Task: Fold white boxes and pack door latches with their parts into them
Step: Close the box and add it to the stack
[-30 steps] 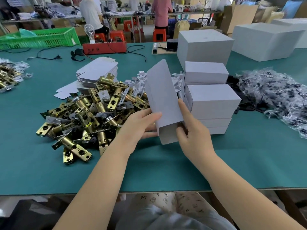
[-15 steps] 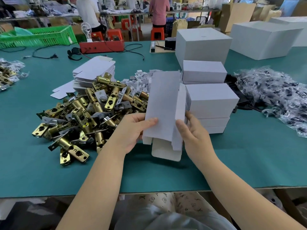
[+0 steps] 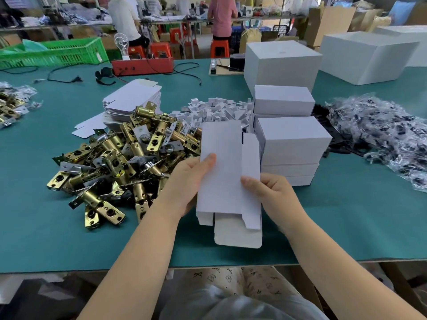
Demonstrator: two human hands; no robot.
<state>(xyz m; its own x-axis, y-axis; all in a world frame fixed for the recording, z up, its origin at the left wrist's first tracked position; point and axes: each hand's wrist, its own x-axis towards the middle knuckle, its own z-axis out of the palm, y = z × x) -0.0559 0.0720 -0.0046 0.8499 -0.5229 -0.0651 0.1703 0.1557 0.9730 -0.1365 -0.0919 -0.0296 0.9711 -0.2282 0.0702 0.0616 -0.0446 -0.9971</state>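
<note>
The white box blank (image 3: 221, 172) is held just above the desk (image 3: 346, 227), between the latch pile (image 3: 120, 158) and the stacked finished boxes (image 3: 291, 144). Left hand (image 3: 184, 188) grasps its left edge, thumb on the face; right hand (image 3: 270, 192) pinches the side panel. The bottom flaps hang open. Judgement: thin card, light, stiff only along its creases, easily dented. Hold it at the edges near the folds, not mid-panel.
</note>
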